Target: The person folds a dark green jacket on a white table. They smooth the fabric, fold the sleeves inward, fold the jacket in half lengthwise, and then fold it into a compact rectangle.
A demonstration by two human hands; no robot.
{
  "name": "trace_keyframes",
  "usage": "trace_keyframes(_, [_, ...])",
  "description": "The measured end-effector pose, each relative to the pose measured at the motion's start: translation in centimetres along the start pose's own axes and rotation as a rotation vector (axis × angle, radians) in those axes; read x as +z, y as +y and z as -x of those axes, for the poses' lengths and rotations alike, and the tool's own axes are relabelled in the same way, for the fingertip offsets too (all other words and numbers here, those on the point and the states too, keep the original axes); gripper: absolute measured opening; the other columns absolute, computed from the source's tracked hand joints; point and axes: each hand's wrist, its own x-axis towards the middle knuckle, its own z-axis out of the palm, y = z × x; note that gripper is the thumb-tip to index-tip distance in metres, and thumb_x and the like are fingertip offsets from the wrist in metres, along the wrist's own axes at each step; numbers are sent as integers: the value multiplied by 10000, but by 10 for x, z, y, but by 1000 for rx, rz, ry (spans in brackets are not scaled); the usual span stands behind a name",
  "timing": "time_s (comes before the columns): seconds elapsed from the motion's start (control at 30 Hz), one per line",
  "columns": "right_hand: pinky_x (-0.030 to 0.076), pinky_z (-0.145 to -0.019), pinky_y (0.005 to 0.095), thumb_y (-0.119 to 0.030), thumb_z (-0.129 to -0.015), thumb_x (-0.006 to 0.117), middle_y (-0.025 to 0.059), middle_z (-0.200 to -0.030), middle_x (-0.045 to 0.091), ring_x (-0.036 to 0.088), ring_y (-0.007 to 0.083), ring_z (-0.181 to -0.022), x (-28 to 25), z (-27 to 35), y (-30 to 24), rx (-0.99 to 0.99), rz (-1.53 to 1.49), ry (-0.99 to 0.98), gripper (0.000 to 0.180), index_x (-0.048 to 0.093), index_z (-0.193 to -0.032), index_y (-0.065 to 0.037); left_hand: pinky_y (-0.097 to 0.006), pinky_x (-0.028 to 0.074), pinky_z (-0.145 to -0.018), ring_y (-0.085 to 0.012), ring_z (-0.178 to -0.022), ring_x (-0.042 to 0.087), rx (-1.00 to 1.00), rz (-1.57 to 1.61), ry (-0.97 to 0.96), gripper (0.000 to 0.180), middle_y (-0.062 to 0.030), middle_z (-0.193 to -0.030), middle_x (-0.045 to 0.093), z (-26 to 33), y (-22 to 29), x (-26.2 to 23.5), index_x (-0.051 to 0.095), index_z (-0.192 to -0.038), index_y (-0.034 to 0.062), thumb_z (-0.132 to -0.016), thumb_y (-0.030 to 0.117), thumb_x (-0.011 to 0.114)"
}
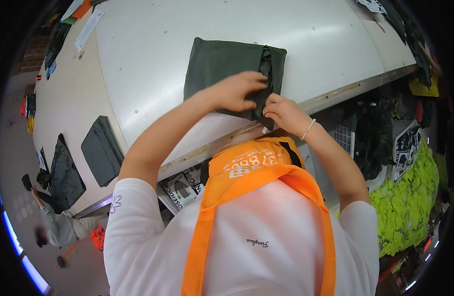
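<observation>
A flat, squarish bundle of folded dark green fabric (222,64) lies on the white tabletop (148,64), close to its front edge. Along its right side runs a gap between two layers, where darker, crumpled cloth shows. My left hand (239,92) is over this gap with its fingers apart, the fingertips near the inner cloth. At the lower right corner my right hand (285,114) has its fingers pinched on the edge of the fabric. A small white tag (265,130) hangs by that corner. Whether the bundle is a garment or a bag I cannot tell.
More folded dark fabric (102,150) lies on the table to the left. Under the table at right are white crates (405,148) and a heap of bright yellow-green fabric (407,197). A printed package (180,190) sits below the edge. Another person (64,227) is at far left.
</observation>
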Motion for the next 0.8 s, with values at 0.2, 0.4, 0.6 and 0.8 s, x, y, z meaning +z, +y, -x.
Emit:
trace_keyframes(0.2, [457,-760,366,-54,-784,603,125,-885,534,537,299,-851,10,-4,4,-95,9,12,51,619,-774,-6,-516,167,-1100,-318,-1378,211,-170,-465,83,659,-215,-1427,322,-11,8,76,420,-1306,-24,-780,327,605])
trace_keyframes(0.4, [483,-713,388,-95,-772,628,118,-942,519,556,340,-798,-1,9,-2,70,33,37,123,585,-865,-27,-504,185,-1094,-272,-1349,291,-289,67,348,536,-167,-1405,378,14,29,75,495,-1255,16,-797,267,619])
trace_keyframes(0.6, [495,-749,420,-54,-769,590,158,-1052,501,581,357,-870,18,-37,8,425,289,449,452,464,-1202,-48,-459,214,-1096,-263,-1330,318,-403,-422,426,487,-145,-1359,445,-6,20,47,518,-1226,-2,-823,262,593])
trace_keyframes(0.8, [508,-701,434,-111,-832,526,180,-891,611,612,359,-805,8,-61,45,414,415,433,310,570,-1120,-9,-422,280,-1073,-284,-1282,376,-296,-298,384,496,-155,-1341,451,-28,-1,62,495,-1241,-12,-804,204,589])
